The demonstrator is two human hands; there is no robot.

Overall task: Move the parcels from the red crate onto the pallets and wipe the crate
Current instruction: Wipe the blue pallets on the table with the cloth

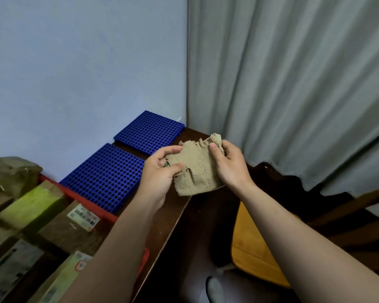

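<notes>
Parcels (pixel 74 228) sit nearest me, still packed in the red crate (pixel 92 209) on the surface's left; boxy and stiff, probably best gripped at the ends. I see both hands pinching a beige rag (pixel 195 169): left hand (pixel 160 171) fingers on its left edge, right hand (pixel 230 165) on top corner. Rag looks soft, light, frayed. Two blue pallets (pixel 109 178) lie bare beyond the crate.
</notes>
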